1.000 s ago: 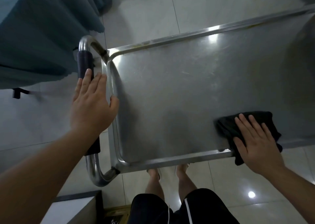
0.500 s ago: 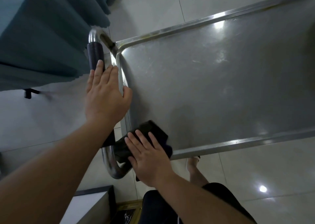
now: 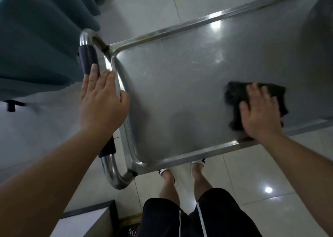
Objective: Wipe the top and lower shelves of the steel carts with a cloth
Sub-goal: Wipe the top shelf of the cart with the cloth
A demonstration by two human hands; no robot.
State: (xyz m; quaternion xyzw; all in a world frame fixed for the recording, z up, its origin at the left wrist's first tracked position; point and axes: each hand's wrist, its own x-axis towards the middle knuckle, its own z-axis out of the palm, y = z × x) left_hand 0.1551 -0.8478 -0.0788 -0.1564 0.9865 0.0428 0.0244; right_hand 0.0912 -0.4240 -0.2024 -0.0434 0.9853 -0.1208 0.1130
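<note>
The steel cart's top shelf (image 3: 180, 85) fills the middle of the view, with a raised rim and a tubular handle (image 3: 89, 56) with a dark grip at its left end. My left hand (image 3: 102, 101) lies flat on the handle and the left rim, fingers together, thumb over the rim. A black cloth (image 3: 236, 96) lies on the shelf near the front rim at the right. My right hand (image 3: 259, 112) presses flat on the cloth, fingers spread, slightly blurred. The lower shelf is hidden beneath the top one.
A teal curtain (image 3: 36, 38) hangs at the left, close to the handle. Pale glossy floor tiles (image 3: 270, 173) surround the cart. My own legs and dark shorts (image 3: 198, 217) stand at the cart's front edge. A grey-edged white box (image 3: 86, 220) sits at the lower left.
My right hand has swept the cloth from the shelf's front left corner back to the right along the front rim. My left hand has stayed on the handle.
</note>
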